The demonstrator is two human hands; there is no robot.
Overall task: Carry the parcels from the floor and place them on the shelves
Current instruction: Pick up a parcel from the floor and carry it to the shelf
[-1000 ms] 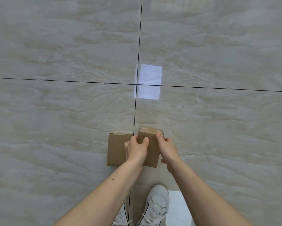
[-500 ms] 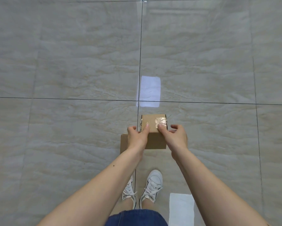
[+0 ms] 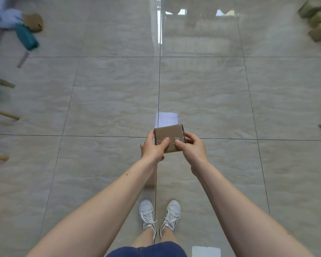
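A small brown cardboard parcel (image 3: 168,133) with clear tape is held in front of me above the tiled floor. My left hand (image 3: 153,149) grips its left side with the thumb on top. My right hand (image 3: 192,147) grips its right side the same way. A second brown parcel (image 3: 150,179) lies on the floor below, mostly hidden behind my left forearm. No shelf is in view.
More cardboard parcels (image 3: 319,19) are piled at the far right. Another parcel (image 3: 33,22) lies at the far left beside teal and blue items (image 3: 26,37). Wooden legs (image 3: 4,114) stick in from the left edge. My white shoes (image 3: 159,216) stand on the tiles.
The parcel has risen from the floor in both hands and the view has pulled back, showing more of the room. The second parcel stayed on the floor.
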